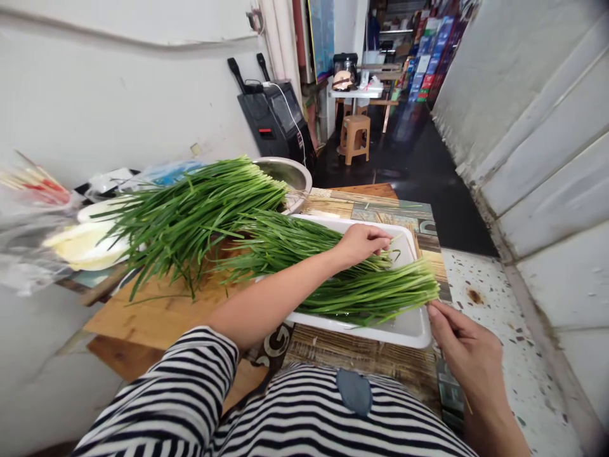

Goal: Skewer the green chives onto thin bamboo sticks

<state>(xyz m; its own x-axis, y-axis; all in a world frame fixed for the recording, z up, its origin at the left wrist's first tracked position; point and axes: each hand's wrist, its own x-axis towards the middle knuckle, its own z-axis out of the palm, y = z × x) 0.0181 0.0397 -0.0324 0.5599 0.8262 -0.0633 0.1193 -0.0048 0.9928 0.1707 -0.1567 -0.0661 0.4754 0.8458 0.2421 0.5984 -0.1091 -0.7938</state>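
Green garlic chives (371, 295) lie in a white tray (413, 330), their pale cut ends toward the right. My left hand (364, 244) reaches over the tray with its fingers pinched together. A thin green chive stem pokes out past those fingertips. My right hand (469, 343) is closed at the tray's right edge, thumb and forefinger together beside the cut ends. From under its palm shows the end of a thin tan stick (468, 404), like a bamboo skewer; most of it is hidden. A larger chive bundle (204, 209) rests at the left, partly over a metal bowl (290, 171).
Loose thin sticks (434, 257) lie right of the tray on the patterned table. A wooden board (176, 304) is under the large bundle. Plastic bags and a yellowish bowl (85, 244) stand far left. A black speaker (276, 120) and brown stool (355, 138) are beyond.
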